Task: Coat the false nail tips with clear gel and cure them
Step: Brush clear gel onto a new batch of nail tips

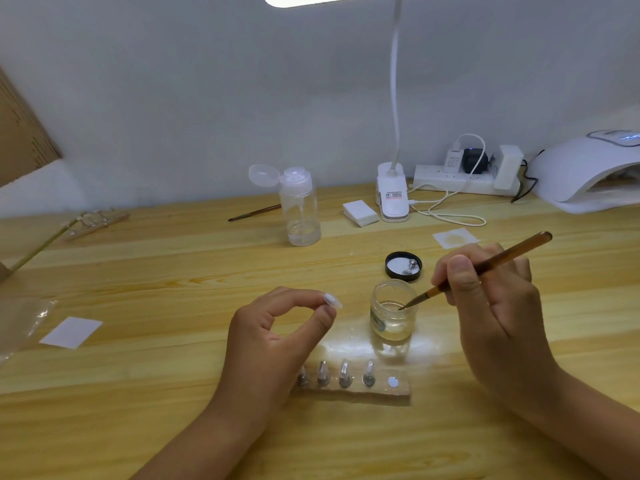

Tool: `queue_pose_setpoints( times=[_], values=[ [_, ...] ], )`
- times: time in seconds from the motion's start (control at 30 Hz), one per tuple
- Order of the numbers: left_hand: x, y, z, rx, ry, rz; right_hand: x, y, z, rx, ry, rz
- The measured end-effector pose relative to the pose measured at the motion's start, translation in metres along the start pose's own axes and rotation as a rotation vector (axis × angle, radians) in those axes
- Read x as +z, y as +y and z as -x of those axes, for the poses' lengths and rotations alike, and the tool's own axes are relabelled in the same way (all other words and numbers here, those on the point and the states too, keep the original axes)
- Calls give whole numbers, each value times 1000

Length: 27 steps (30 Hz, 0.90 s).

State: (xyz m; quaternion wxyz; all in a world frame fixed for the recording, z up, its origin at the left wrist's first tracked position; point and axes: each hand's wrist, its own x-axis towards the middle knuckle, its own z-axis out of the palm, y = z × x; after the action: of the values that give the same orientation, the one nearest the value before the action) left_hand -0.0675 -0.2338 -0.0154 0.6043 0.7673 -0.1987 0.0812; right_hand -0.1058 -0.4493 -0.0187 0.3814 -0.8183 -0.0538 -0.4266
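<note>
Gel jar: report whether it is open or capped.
Open. The jar stands uncapped, the brush tip dips into its mouth, and a black lid lies upturned behind it.

Bench [173,271]: pale wood, clear grain, smooth w/ soft sheen. Jar [393,315]: clear, glossy; glass or plastic, can't tell. Brush [485,263]: amber see-thru handle, glossy. Lid [403,266]: black plastic, shiny silver liner. Nail tip [332,301]: milky translucent plastic, smooth. Stands [345,375]: shiny metal, on rough-edged tan strip [363,394]. Pump bottle [300,209]: clear plastic. Curing lamp [581,174]: white plastic, smooth. Paper square [71,332]: matt white.

Curing lamp [585,174] cropped at right, lamp head [322,0] cropped at top
</note>
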Motion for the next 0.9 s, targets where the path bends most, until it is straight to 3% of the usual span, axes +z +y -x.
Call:
queue_pose_setpoints(
  times=[0.27, 0.43, 0.63, 0.9],
  values=[
    [1, -2, -1, 20, -4, -6, -5, 1, -1, -47, 67, -47],
    [0, -3, 0, 23, -28, -9, -8, -5, 2, -94, 159, -205],
    [3, -2, -1, 25, -30, -19, 7, -18, 20, -232, -6, -158],
    [3, -4, -1, 27, -17, -16, 10, -15, 21, -254, -27, -125]
  ],
)
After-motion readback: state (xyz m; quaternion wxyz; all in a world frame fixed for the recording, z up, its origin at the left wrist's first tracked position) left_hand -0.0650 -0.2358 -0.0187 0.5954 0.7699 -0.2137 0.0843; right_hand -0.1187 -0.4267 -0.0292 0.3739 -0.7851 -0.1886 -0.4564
